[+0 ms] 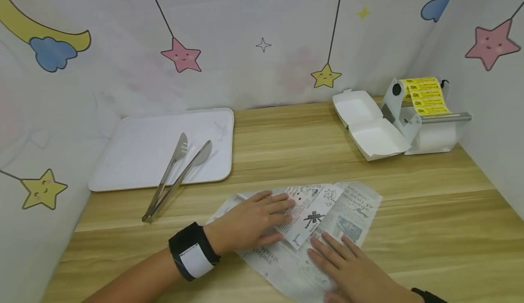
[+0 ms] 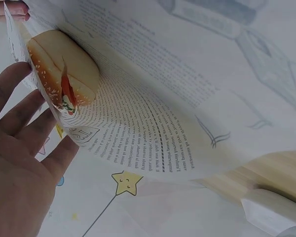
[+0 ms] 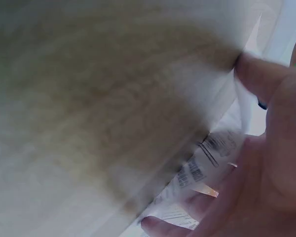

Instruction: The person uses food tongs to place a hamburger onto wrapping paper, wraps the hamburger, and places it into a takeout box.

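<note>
A sheet of newsprint-patterned wrapping paper [image 1: 352, 207] lies on the wooden table with one corner folded over its middle. My left hand [image 1: 258, 216] rests on the folded part with its fingers stretched out. In the left wrist view, a sesame bun [image 2: 64, 64] with red and green filling shows inside the paper, beside the straight fingers of the left hand [image 2: 24, 148]. The head view hides the bun. My right hand [image 1: 352, 266] touches the paper's near right part, fingers extended. The right wrist view is blurred, with fingers and thumb of the right hand [image 3: 266, 148] against the paper.
Metal tongs [image 1: 176, 178] lean on a white tray [image 1: 135, 148] at the back left. An opened white takeaway box [image 1: 376, 134] stands at the back right, against a label dispenser [image 1: 425, 112] with a yellow sticker roll. Printed walls surround the table.
</note>
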### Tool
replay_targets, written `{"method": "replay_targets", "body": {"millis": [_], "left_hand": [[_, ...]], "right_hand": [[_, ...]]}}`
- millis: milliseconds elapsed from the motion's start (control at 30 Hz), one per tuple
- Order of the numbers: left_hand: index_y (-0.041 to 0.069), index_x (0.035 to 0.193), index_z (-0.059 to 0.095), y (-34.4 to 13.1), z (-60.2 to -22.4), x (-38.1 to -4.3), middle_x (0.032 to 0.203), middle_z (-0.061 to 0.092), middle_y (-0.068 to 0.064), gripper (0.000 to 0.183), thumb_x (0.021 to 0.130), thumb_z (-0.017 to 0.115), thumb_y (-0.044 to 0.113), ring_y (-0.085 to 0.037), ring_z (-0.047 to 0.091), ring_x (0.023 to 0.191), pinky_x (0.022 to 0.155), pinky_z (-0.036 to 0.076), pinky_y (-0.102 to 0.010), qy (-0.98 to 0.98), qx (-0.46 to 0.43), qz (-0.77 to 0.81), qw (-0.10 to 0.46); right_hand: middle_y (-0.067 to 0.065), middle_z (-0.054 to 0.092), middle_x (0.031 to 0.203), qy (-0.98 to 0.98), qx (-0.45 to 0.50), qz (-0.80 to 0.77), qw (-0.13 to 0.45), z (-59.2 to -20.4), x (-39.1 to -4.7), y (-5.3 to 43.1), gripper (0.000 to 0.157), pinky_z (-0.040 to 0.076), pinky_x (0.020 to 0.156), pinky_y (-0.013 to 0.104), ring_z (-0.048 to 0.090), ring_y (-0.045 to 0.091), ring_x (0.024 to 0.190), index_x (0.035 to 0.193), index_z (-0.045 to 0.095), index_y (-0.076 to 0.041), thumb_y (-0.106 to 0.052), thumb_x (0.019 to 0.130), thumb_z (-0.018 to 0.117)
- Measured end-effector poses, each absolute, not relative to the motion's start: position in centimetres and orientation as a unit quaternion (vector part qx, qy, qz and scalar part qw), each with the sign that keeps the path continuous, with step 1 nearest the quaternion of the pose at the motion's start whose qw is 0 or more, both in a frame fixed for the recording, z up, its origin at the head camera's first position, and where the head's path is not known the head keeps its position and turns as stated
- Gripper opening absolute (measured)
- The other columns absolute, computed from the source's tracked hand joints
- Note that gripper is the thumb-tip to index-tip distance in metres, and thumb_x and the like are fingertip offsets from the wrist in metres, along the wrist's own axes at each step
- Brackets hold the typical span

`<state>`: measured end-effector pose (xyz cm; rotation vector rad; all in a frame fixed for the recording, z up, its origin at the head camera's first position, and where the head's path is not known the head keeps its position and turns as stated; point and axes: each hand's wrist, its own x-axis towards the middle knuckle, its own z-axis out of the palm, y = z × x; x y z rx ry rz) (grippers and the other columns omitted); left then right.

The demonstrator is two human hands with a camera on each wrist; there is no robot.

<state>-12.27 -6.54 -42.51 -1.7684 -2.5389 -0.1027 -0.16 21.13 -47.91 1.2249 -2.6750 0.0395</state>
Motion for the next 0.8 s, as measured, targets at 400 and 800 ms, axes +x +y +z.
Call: {"method": "replay_targets", "body": {"millis": [400, 800], "left_hand": [[0.021, 0.126, 0.065, -6.4, -42.6, -12.5, 0.140, 0.048, -0.003, 0.041, 0.095, 0.050, 0.043, -0.018, 0.041, 0.129, 0.109, 0.031, -0.038, -0.815, -0.575, -0.040, 0.057], [0.022, 0.127, 0.065, -6.3, -42.4, -12.5, 0.136, 0.052, 0.002, 0.040, 0.096, 0.050, 0.042, -0.015, 0.043, 0.127, 0.104, 0.036, -0.039, -0.816, -0.576, -0.022, 0.049]], "right_hand": [[-0.010, 0.058, 0.096, -0.935, 0.343, 0.089, 0.037, -42.2, -1.7, 19.7, 0.039, 0.050, 0.073, 0.031, 0.052, 0.009, 0.087, 0.099, 0.071, -0.020, -0.055, 0.084, 0.060], [-0.014, 0.062, 0.091, -0.945, 0.306, 0.118, 0.000, -39.8, -2.6, 19.5, 0.042, 0.052, 0.062, 0.024, 0.057, 0.000, 0.077, 0.104, 0.071, -0.019, -0.052, 0.081, 0.062]]}}
